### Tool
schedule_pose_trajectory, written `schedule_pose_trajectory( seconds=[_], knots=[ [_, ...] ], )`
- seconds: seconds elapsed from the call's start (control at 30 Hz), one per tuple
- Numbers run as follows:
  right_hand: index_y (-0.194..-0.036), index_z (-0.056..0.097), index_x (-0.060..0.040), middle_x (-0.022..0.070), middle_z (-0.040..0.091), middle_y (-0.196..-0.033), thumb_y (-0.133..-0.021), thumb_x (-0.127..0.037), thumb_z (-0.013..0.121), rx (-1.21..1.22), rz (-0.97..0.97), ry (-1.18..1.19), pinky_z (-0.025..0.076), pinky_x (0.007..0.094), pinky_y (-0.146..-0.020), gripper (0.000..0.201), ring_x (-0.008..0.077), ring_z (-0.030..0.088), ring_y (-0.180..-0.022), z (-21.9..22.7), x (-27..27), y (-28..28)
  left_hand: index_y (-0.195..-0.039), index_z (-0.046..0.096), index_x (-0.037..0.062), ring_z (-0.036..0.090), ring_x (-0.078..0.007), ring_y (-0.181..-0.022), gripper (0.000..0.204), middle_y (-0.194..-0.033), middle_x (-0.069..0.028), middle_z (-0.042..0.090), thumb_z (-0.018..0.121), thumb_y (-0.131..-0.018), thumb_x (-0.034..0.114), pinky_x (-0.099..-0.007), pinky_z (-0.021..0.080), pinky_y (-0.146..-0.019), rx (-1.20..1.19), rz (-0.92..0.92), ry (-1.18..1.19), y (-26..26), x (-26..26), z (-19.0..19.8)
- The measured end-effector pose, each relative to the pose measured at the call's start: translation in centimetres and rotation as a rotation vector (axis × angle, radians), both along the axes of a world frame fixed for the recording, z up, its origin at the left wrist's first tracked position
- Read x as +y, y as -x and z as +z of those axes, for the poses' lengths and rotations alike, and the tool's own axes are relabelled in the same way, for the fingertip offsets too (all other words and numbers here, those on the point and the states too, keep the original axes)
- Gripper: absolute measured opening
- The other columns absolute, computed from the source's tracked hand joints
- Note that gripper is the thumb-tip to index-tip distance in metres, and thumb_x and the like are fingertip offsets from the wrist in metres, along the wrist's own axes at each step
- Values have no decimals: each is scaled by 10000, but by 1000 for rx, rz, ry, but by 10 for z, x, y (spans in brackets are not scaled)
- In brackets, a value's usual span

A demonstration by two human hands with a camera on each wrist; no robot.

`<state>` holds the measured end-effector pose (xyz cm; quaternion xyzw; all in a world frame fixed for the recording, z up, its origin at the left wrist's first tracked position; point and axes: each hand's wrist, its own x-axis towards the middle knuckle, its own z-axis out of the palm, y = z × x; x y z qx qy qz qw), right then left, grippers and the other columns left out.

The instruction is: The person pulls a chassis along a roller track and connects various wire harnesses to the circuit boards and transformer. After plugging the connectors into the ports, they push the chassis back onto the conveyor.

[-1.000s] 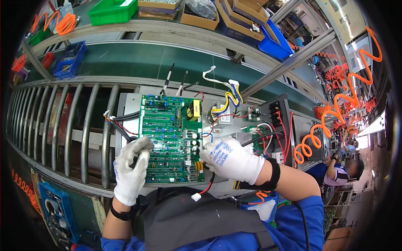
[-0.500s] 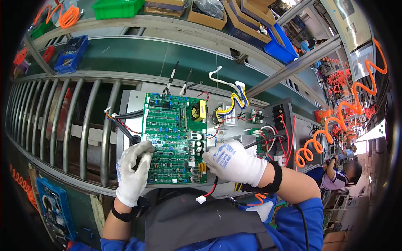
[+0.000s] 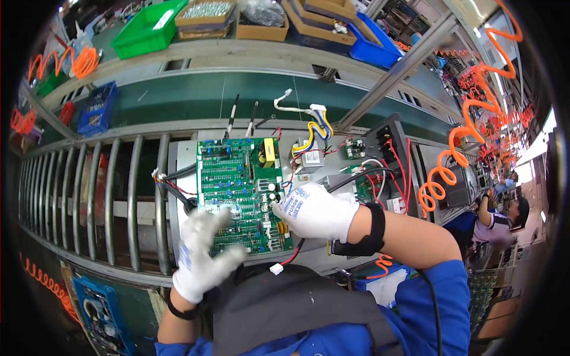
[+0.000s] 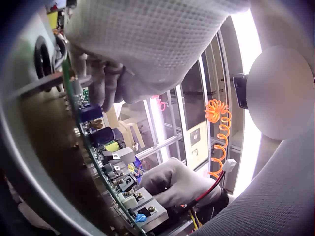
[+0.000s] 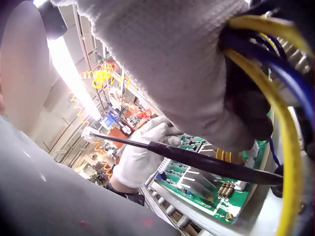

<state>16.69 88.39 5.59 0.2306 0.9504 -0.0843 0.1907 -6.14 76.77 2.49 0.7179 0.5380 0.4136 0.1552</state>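
A green circuit board [image 3: 237,196], crowded with small components, lies over the grey metal chassis [image 3: 185,155]. My gloved left hand [image 3: 205,255] is above the board's near left corner, fingers spread and blurred by motion. At the board's right edge, my gloved right hand [image 3: 317,210] grips it with curled fingers; their tips are hidden in the head view. In the right wrist view, a dark sleeved cable [image 5: 197,160] with a white plug [image 5: 88,134] passes under that hand. Yellow and blue wires [image 5: 290,142] run close beside it.
Chassis wiring includes a yellow-blue-white harness [image 3: 320,126] and red leads [image 3: 408,172]. Metal rollers [image 3: 113,202] are at left, a green belt [image 3: 196,95] behind. Bins and cartons, including a green bin [image 3: 148,29], line the back shelf. An orange coiled hose [image 3: 457,139] hangs at right.
My left hand has let go of the board's left edge, and its fingers have spread apart. The right hand stays at the board's right edge. The head view has shifted slightly.
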Motion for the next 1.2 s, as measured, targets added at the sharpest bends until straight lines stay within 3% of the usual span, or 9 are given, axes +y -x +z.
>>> schedule_pose_trajectory(
  seconds=[0.13, 0.17, 0.3, 0.5, 0.8, 0.87, 0.93, 1.0, 1.2],
  knots=[
    [-965, 652, -71, 91, 658, -789, -771, -163, 668, 281, -18, -147, 506, 429, -658, 215, 284, 656, -773, 28, -14, -11, -1141, 634, 0, 650, -289, -756, 571, -810, -112, 666, 845, -656, 216, -393, 496, -712, 9, -483, 210, -31, -3, 41],
    [-877, 651, -86, 91, 622, -767, -770, -151, 652, 604, -75, -162, 496, 433, -673, 125, 291, 631, -787, 39, -23, -21, -1109, 642, 9, 649, -277, -744, 491, -797, -96, 665, 820, -686, 180, -387, 491, -698, 3, -466, 47, -37, -3, 35],
    [-1044, 641, -88, 94, 652, -898, -809, -144, 658, 719, -175, 159, 442, 433, -873, 241, 273, 629, -922, 52, -64, -47, -1042, 652, 45, 639, -254, -703, 331, -768, -40, 659, 749, -726, 66, -375, 483, -678, -84, -346, -262, -54, -4, 34],
    [-1103, 626, -97, 77, 642, -1035, -809, -150, 700, 975, -220, 140, 380, 493, -1010, 308, 269, 617, -1003, 21, -95, -51, -977, 673, 84, 646, -225, -798, 340, -852, -31, 666, 753, -648, 48, -388, 509, -787, 69, -431, -264, -59, -15, 57],
    [-923, 672, -115, 30, 650, -831, -759, -148, 728, 853, -148, 294, 383, 498, -1011, 176, 236, 639, -869, 32, -91, -57, -938, 695, 50, 653, -293, -823, 293, -852, -66, 673, 741, -653, 104, -401, 536, -748, 47, -640, -176, -57, -7, 60],
    [-889, 683, -133, 26, 647, -836, -741, -136, 734, 953, -239, 155, 397, 505, -998, 156, 225, 636, -830, 26, -87, -62, -1069, 649, 42, 660, -302, -870, 419, -893, -95, 665, 739, -664, 102, -394, 510, -734, 64, -587, 168, -42, 10, 85],
    [-833, 680, -145, 23, 636, -783, -757, -178, 715, 916, -287, 52, 418, 479, -958, 90, 211, 632, -770, 30, -77, -64, -1094, 645, 37, 645, -297, -929, 422, -1035, -119, 679, 743, -685, 73, -404, 482, -810, -189, -242, -22, -37, 7, 62],
    [-722, 643, -138, 22, 596, -657, -739, -195, 724, 488, -308, -227, 427, 438, -863, 100, 225, 617, -705, 43, -73, -56, -1077, 654, 33, 637, -289, -966, 361, -1074, -119, 674, 727, -726, 68, -399, 471, -851, -55, -204, -31, -29, 23, 52],
    [-734, 618, -111, 61, 598, -652, -797, -231, 628, 227, -276, -232, 399, 443, -690, 136, 253, 606, -607, 36, -64, -47, -1033, 668, 53, 628, -296, -984, 220, -1056, -111, 670, 643, -815, 59, -412, 458, -887, 125, -252, 44, -34, 59, 27]
  ],
)
